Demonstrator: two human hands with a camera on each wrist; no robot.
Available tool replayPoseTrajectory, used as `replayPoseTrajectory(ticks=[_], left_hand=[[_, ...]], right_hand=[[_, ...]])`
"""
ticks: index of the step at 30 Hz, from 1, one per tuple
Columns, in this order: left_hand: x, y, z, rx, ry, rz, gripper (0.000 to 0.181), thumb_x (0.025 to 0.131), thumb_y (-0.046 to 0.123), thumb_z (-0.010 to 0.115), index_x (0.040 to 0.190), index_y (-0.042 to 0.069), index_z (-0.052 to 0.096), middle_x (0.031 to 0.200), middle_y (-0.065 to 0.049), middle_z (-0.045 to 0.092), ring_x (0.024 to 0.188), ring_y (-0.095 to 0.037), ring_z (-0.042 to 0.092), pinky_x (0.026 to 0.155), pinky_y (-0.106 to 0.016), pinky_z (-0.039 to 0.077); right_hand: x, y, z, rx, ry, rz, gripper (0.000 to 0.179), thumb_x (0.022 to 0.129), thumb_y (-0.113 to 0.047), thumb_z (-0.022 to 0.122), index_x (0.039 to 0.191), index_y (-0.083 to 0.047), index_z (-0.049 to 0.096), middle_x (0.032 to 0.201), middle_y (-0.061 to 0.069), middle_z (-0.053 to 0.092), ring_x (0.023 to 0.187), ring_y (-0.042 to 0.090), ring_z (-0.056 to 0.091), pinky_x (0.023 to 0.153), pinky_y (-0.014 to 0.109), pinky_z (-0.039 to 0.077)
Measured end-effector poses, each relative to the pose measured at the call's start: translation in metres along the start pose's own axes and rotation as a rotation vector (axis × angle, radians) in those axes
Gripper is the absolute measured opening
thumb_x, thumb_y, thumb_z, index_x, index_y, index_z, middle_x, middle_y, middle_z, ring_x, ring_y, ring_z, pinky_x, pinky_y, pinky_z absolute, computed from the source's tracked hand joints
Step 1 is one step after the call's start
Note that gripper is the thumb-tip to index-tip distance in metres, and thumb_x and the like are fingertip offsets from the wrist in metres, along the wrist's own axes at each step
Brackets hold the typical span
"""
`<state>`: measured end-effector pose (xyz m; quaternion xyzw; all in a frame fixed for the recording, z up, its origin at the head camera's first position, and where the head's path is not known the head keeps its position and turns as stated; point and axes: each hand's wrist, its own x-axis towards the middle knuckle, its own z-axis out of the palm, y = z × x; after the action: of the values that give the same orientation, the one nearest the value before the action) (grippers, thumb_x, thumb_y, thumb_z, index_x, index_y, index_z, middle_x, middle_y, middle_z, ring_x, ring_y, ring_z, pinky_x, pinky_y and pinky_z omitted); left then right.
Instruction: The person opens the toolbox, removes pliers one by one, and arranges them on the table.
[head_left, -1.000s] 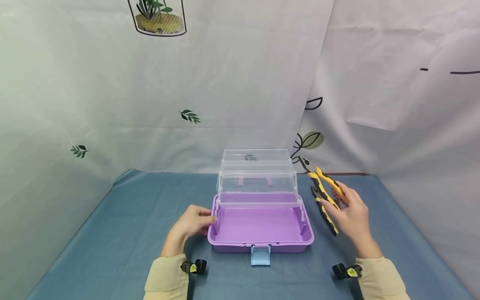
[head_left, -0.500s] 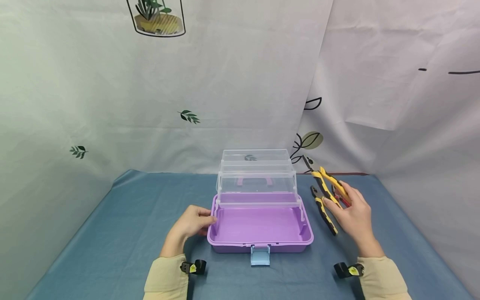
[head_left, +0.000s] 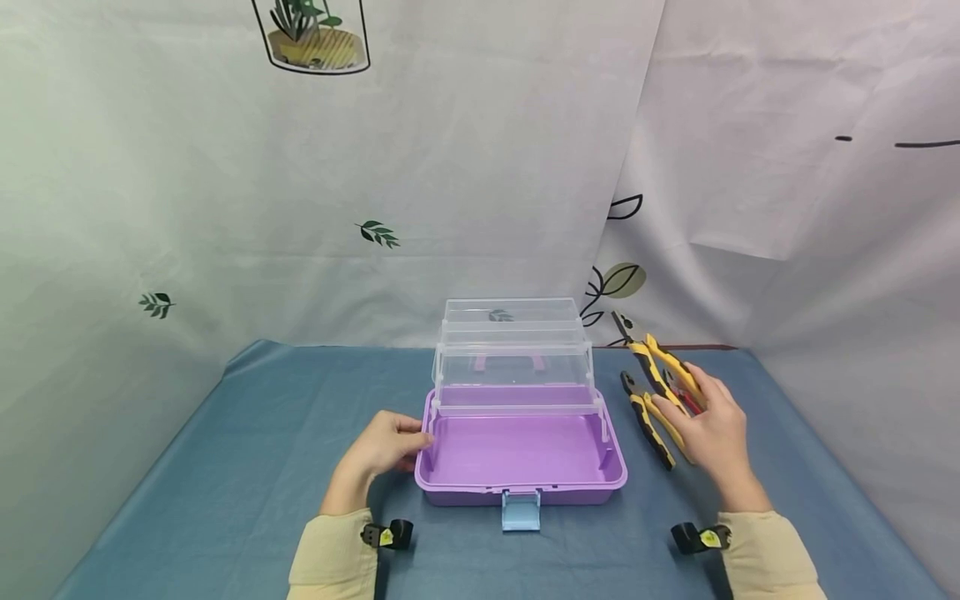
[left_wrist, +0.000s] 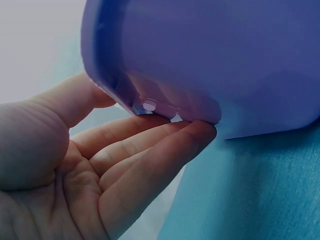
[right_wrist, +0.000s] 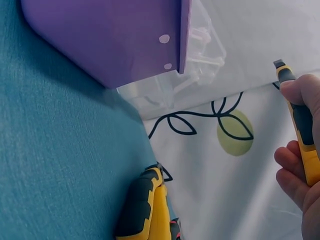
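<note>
A purple plastic toolbox [head_left: 521, 493] stands with its lid raised and clear trays [head_left: 513, 367] lifted at the back. My left hand [head_left: 384, 440] grips its left side; in the left wrist view the thumb is at the rim and the fingers [left_wrist: 150, 170] lie against the outer wall. To the right of the box, my right hand [head_left: 711, 425] holds long-nose pliers [head_left: 648, 363] by their yellow and black handles, nose pointing up and away. Below them on the table lie other yellow-and-black pliers [head_left: 649, 429], partly overlapped by that hand.
A red-handled tool [head_left: 692, 398] lies behind the right hand, mostly hidden. The blue latch [head_left: 521, 511] hangs down at the box front. Blue cloth [head_left: 285, 467] covers the table, and a pale printed curtain [head_left: 480, 167] hangs along its back.
My right hand has shifted slightly right with the long-nose pliers, uncovering more of the pliers lying on the table. The left hand and the toolbox stay in place.
</note>
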<state>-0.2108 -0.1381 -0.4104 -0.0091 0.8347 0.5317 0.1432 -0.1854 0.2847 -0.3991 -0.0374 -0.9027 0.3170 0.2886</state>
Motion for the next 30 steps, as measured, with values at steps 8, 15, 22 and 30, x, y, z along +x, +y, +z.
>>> replayPoseTrajectory(ticks=[8,15,22,30], left_hand=[[-0.001,-0.001,-0.001,-0.012,-0.009,0.026,0.033,0.084,0.007,0.066,0.112,-0.010,0.064,0.096,-0.021,0.070,0.078,-0.021,0.068,0.064,-0.037,0.060],[-0.002,-0.001,0.000,-0.008,0.002,0.032,0.033,0.083,0.007,0.067,0.111,-0.010,0.065,0.095,-0.020,0.070,0.077,-0.021,0.068,0.063,-0.037,0.060],[-0.002,0.000,0.000,-0.010,0.005,0.025,0.033,0.083,0.008,0.067,0.111,-0.010,0.065,0.095,-0.019,0.070,0.077,-0.020,0.068,0.063,-0.037,0.060],[-0.002,0.001,0.001,-0.013,0.013,0.017,0.031,0.082,0.007,0.068,0.110,-0.009,0.066,0.093,-0.018,0.070,0.076,-0.021,0.068,0.063,-0.036,0.060]], right_hand=[[0.002,0.004,-0.002,-0.020,-0.009,0.041,0.067,0.077,-0.025,0.078,0.134,-0.002,0.050,0.110,0.019,0.059,0.099,0.035,0.057,0.070,0.022,0.044],[0.001,0.008,-0.004,-0.040,-0.023,0.054,0.069,0.078,-0.028,0.077,0.135,-0.001,0.048,0.112,0.022,0.056,0.087,0.033,0.055,0.059,0.024,0.042],[-0.002,0.018,-0.007,-0.061,-0.038,0.073,0.067,0.081,-0.026,0.074,0.134,0.003,0.046,0.113,0.024,0.055,0.092,0.038,0.057,0.066,0.041,0.051],[-0.003,0.033,-0.014,-0.082,-0.092,0.130,0.071,0.085,-0.034,0.070,0.137,0.004,0.042,0.115,0.026,0.053,0.087,0.040,0.059,0.060,0.036,0.048]])
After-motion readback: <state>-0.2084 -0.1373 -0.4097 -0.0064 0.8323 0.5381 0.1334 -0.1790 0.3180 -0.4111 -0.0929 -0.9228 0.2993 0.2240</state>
